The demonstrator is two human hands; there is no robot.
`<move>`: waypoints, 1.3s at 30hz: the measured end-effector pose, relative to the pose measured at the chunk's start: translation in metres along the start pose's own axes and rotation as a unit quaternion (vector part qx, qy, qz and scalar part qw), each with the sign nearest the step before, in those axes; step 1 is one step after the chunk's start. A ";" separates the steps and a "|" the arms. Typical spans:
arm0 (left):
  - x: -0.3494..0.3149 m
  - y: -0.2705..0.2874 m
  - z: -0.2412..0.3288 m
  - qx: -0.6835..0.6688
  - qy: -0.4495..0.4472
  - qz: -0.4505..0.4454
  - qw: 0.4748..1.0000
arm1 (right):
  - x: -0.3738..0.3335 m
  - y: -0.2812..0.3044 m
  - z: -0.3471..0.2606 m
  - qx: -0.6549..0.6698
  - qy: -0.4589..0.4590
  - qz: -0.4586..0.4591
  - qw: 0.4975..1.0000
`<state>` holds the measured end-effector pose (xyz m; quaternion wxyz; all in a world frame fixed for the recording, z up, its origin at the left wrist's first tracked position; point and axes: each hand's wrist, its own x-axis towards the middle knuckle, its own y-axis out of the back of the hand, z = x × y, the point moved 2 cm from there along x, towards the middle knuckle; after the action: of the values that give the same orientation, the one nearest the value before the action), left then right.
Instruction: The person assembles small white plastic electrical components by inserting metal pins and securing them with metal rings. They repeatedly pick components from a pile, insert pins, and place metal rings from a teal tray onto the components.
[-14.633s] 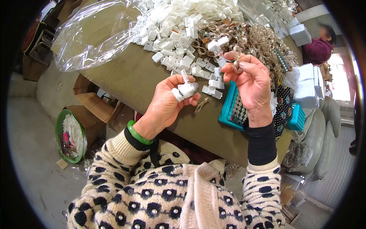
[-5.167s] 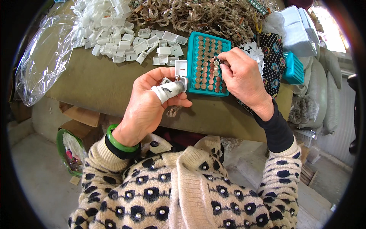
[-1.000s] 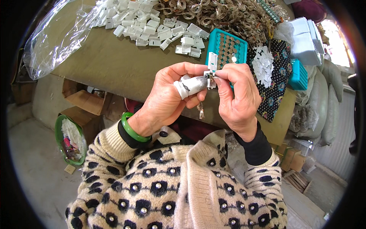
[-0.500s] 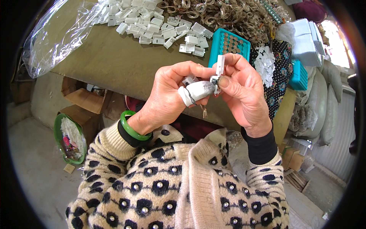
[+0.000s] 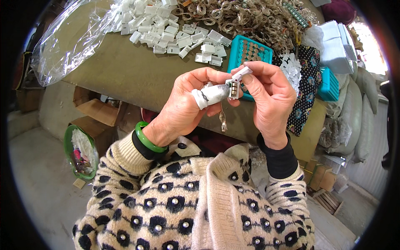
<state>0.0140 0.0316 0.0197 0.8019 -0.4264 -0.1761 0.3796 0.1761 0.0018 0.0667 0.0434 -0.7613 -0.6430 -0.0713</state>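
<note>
My left hand [image 5: 177, 98], its thumb wrapped in a smudged white cloth, grips a small white plastic battery case [image 5: 234, 92] in front of my chest. Round metallic cells seem to sit in a row inside the case, too small to be sure of. At its upper end the white lid [image 5: 241, 74] stands open, tilted up to the right. My right hand [image 5: 275, 98] pinches that lid between thumb and fingers. From under the left fingers hangs a short bundle of thin clear wire [image 5: 223, 122]. Behind the hands, a teal tray [image 5: 234, 56] holds several coin cells.
Loose white cases [image 5: 166, 35] lie heaped on the green-brown table [image 5: 104, 77], beside a clear plastic bag [image 5: 68, 46]. Coiled wire bundles [image 5: 233, 14] pile up at the back. White plastic pieces [image 5: 291, 68] rest on patterned cloth at right. A green basin [image 5: 68, 146] stands on the floor.
The lid has swung from upright to a rightward tilt, and the case's inside now faces me. My right thumb has moved from the case body up to the lid.
</note>
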 end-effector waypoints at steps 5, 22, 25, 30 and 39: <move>0.001 -0.005 -0.001 0.011 0.014 -0.003 1.000 | -0.006 0.002 -0.006 -0.045 0.008 -0.001 0.999; -0.002 -0.005 -0.012 -0.018 -0.007 0.037 0.999 | -0.017 -0.005 0.007 -0.095 0.182 -0.086 0.975; -0.002 -0.006 -0.015 -0.056 -0.008 0.016 0.998 | -0.021 -0.011 0.013 -0.023 0.159 -0.037 0.986; -0.004 -0.009 -0.019 -0.062 -0.025 0.045 0.997 | -0.024 -0.017 0.013 -0.071 0.182 -0.023 0.980; -0.005 -0.008 -0.022 -0.203 0.085 -0.016 0.975 | -0.021 -0.021 0.015 -0.172 0.296 0.006 0.939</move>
<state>0.0272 0.0128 0.0141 0.7168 -0.6079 -0.1873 0.2856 0.1525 -0.0122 0.0481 0.1007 -0.7057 -0.5740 -0.4028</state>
